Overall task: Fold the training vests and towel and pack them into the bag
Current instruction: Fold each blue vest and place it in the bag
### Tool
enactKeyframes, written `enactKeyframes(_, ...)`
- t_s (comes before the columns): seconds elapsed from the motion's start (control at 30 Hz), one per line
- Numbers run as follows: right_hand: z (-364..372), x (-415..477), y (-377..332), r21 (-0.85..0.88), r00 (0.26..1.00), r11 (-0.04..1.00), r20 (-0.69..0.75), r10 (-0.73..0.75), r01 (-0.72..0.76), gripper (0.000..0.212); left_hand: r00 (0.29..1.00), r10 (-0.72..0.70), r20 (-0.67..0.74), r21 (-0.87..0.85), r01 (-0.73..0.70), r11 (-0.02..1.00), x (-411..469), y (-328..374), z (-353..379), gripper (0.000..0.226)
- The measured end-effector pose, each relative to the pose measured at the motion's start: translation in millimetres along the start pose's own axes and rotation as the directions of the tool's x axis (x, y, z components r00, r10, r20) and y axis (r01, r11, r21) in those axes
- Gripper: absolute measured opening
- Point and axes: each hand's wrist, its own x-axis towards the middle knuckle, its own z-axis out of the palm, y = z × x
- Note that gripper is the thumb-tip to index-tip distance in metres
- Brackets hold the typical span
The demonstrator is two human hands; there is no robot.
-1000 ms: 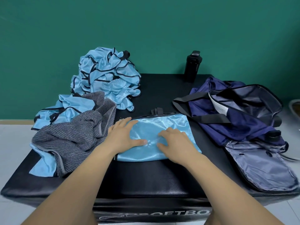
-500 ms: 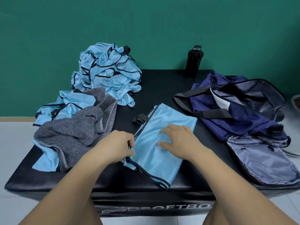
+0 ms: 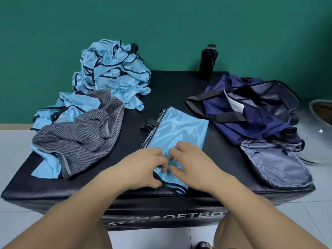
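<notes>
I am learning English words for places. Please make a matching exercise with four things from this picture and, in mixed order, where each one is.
Things:
1 towel
2 bottle
3 bag
4 folded vest

Places:
A middle, near the front
B left side
C at the back
D right side

Pairs: 1-B; 2-C; 3-D; 4-A

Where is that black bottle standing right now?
In the head view, the black bottle stands at the far edge of the black box, right of centre, just behind the navy bag.
</notes>
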Motion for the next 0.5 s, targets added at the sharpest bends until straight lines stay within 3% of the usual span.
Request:
enactKeyframes(0.13, 5, -16, 0, 0.042, 1.0, 0.999, 0.026, -0.018, 0.017, 0.041, 0.999, -0.045, 0.015, 0.023, 0.044, 0.999, -1, 3, -3, 0.034)
enactKeyframes(0.5, 12, -13, -13, -0.068, 0.998, 0.997, 0.035, -0.044, 0.046, 0.059, 0.999, -0.028, 0.025, 0.089, 0.026, 0.996, -8, 5, 0, 0.042)
